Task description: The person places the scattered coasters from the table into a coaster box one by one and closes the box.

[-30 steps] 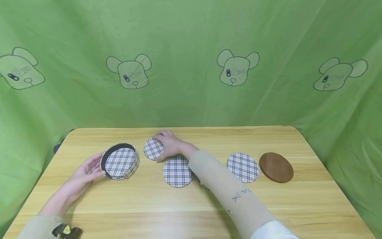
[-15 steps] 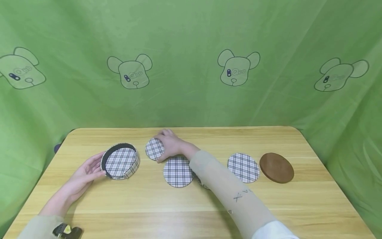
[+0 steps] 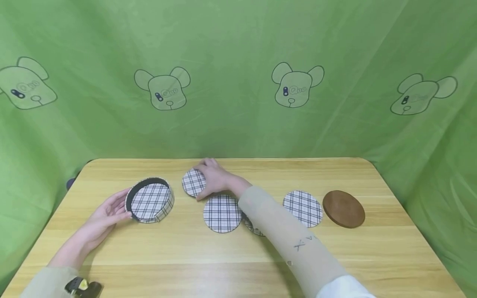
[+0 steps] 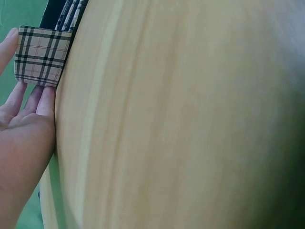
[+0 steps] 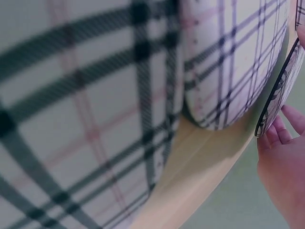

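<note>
My left hand (image 3: 106,217) grips the near left side of a round coaster holder (image 3: 169,205), thumb at its rim and fingers behind the wall. The holder has plaid outside, a dark inner wall and plaid showing at its bottom. The left wrist view shows its plaid wall (image 4: 42,57) between thumb and fingers. My right hand (image 3: 217,180) pinches a round plaid coaster (image 3: 193,183) by its right side. In the right wrist view this coaster (image 5: 281,90) is tilted, its dark edge raised above the table. Just nearer lies another plaid coaster (image 3: 222,214).
My right forearm (image 3: 287,236) crosses over a partly hidden coaster (image 3: 253,227). A further plaid coaster (image 3: 302,209) lies to the right, beside a brown round disc (image 3: 343,209). The wooden table (image 3: 179,256) ends at a green curtain (image 3: 231,124).
My right hand has shifted slightly right and away with the coaster, which has lifted and tilted a little. The left hand and the holder stay in place.
</note>
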`<state>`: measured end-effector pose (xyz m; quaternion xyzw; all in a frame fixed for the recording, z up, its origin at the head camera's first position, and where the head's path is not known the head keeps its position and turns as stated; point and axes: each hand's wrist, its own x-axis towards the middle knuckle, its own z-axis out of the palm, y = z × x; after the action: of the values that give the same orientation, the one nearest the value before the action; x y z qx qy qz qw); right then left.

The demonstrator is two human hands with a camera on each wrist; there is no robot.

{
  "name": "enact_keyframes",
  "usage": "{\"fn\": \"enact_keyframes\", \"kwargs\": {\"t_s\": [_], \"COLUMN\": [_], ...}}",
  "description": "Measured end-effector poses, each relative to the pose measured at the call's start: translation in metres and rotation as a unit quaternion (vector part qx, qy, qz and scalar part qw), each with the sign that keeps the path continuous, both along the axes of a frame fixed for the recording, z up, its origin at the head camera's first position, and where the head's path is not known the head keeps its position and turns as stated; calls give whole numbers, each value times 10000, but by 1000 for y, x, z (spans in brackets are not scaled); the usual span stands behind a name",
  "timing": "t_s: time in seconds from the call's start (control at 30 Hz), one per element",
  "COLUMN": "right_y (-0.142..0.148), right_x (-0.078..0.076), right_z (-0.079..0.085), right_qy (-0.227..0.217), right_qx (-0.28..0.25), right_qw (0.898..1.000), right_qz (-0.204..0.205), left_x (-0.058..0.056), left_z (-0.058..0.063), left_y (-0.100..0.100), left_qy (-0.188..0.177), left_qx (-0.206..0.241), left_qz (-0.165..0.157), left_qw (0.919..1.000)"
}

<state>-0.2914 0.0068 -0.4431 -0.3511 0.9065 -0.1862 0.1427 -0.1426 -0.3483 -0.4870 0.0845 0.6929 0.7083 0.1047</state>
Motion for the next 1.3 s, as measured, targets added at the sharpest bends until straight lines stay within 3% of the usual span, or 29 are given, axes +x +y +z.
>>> {"fn": "enact_keyframes", "kwargs": {"t_s": [0.57,1.3], "right_y": [-5,-23], "right_x": [3,11], "right_z": [29,35], "right_qy": [96,247], "right_qx": [-367,-333], "right_qw": [9991,9987], "right_qz": [190,312], "left_x": [1,1], "left_z": [2,2], "left_y": [0,0], "left_qy": [24,28], "left_qx": [140,101], "left_qz": [-46,-54], "left_qw": [9999,9999]}}
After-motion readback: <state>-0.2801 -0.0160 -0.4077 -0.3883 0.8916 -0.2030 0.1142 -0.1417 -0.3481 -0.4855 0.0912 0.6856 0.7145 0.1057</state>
